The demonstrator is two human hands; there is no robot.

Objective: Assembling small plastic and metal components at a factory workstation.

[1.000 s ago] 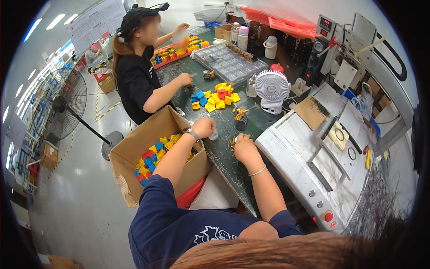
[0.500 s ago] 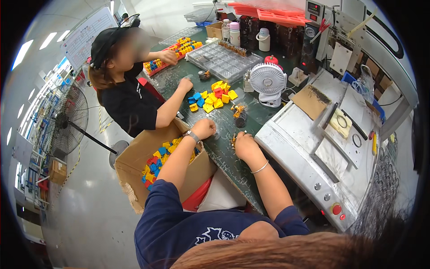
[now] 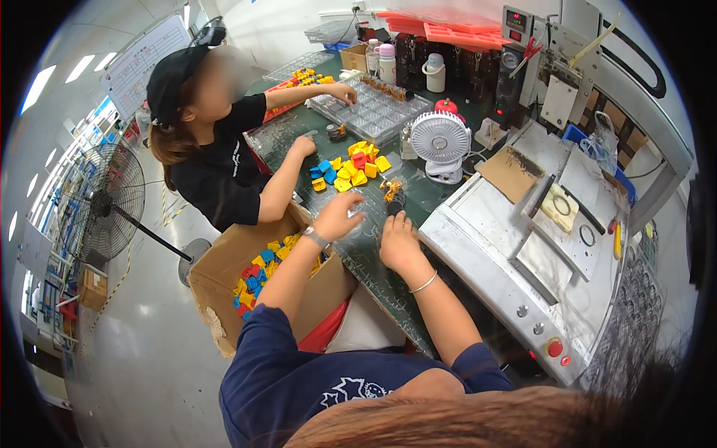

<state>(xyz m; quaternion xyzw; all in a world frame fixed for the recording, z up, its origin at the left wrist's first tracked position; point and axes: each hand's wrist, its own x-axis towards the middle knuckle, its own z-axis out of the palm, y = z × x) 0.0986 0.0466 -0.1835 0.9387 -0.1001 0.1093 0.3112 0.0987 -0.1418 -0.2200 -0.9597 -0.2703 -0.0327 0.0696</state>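
My left hand (image 3: 336, 218) hovers over the near table edge, its fingers bent toward the thumb. Something small and pale shows at the fingertips, too small to name. My right hand (image 3: 399, 240) lies on the green table, its fingers closed at the near end of a bundle of dark rings with gold-orange pieces (image 3: 392, 193). The fingers partly cover that end. Beyond my hands lies a pile of yellow, blue and red plastic pieces (image 3: 349, 170). Left of my left forearm, a cardboard box (image 3: 213, 287) holds many similar pieces.
A co-worker in black (image 3: 216, 168) reaches over a clear compartment tray (image 3: 366, 112). A white desk fan (image 3: 441, 142) stands beyond my right hand. A grey machine bed (image 3: 478, 239) borders the table on the right. A floor fan (image 3: 104, 198) stands at left.
My right hand has moved forward from small gold pieces near the table edge to the dark bundle. My left hand has risen slightly. The co-worker's far hand has moved right, over the clear tray.
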